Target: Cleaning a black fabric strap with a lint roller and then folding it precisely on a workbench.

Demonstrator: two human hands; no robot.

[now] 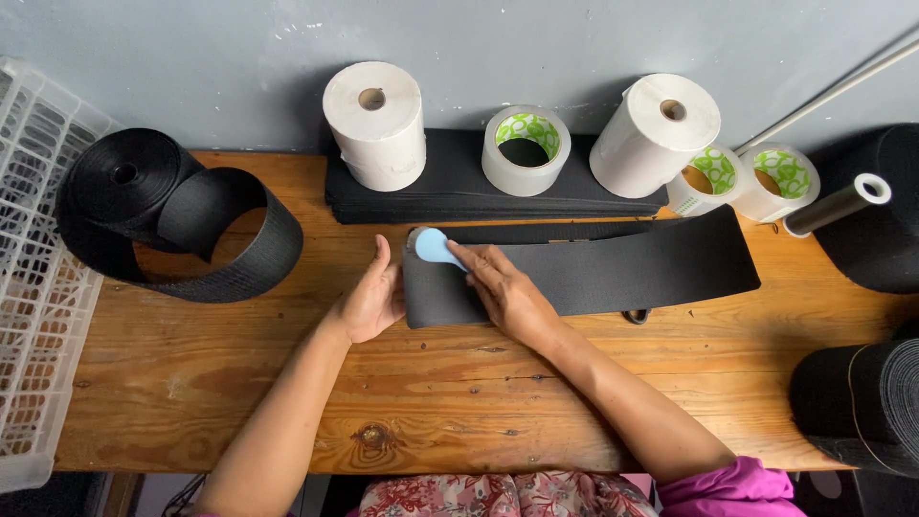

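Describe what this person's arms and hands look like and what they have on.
Both forearms are bare. The left hand and right hand wear no gloves, and no rings, watch or bracelet can be seen. A bright pink sleeve shows at the right upper arm, pushed up by the elbow. No sleeve shows on the left arm. At the bottom edge there is floral pink clothing.

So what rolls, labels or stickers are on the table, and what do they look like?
Two white label rolls: standing by the wall, plain cylinders.
Three tape rolls: white, green-patterned cores, beside them.
Blue sticker: rounded, on the black band, under the right hand.
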